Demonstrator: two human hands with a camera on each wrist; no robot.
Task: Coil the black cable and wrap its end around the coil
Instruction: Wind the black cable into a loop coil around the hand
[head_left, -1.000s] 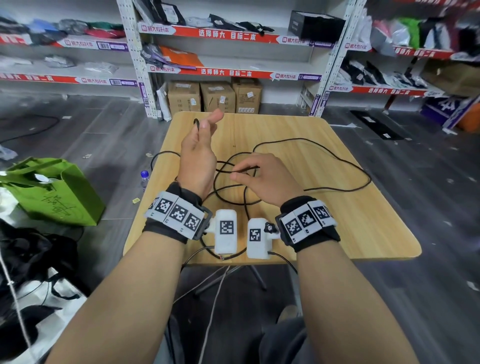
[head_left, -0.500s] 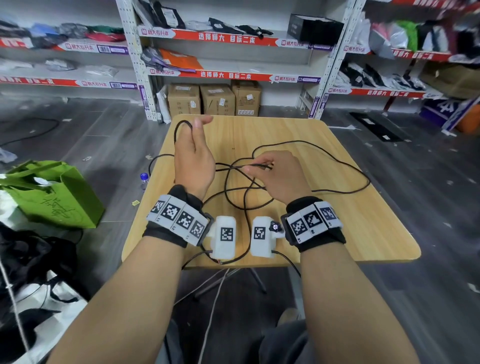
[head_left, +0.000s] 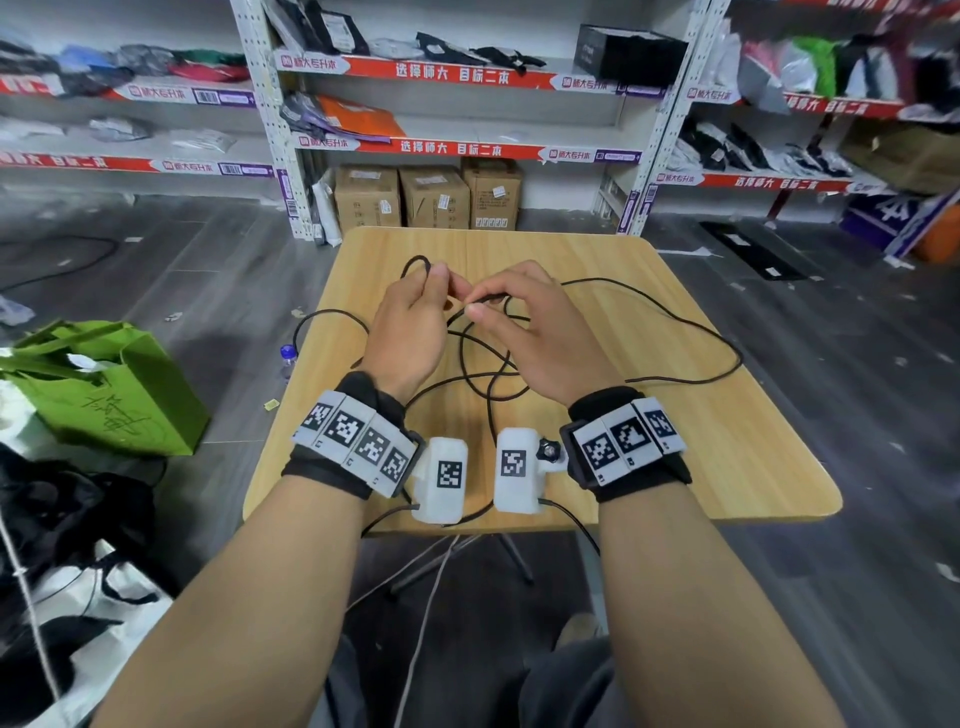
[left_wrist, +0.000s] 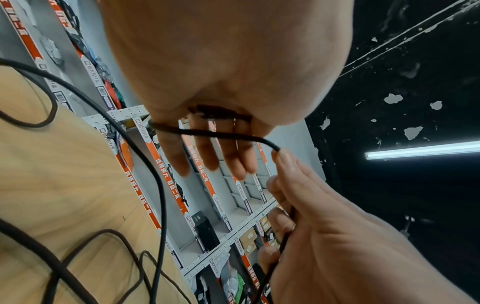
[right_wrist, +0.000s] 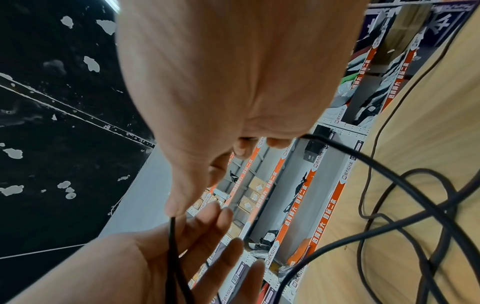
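Early coiling step, judging by the slack: left hand (head_left: 410, 325) is raised over the wooden worktop (head_left: 701, 415), fingers curled round a small first loop of the black cable (head_left: 649, 304), while right hand (head_left: 535, 332) pinches the next stretch between thumb and forefinger, just beside the left fingers (left_wrist: 202, 156). Most of the cable lies loose in crossing loops on the worktop, one bend hanging off its left edge. Next move likely needs the right hand to feed this stretch into the left grip as another loop, keeping loops even. Count: one cable, two hands, one worktop.
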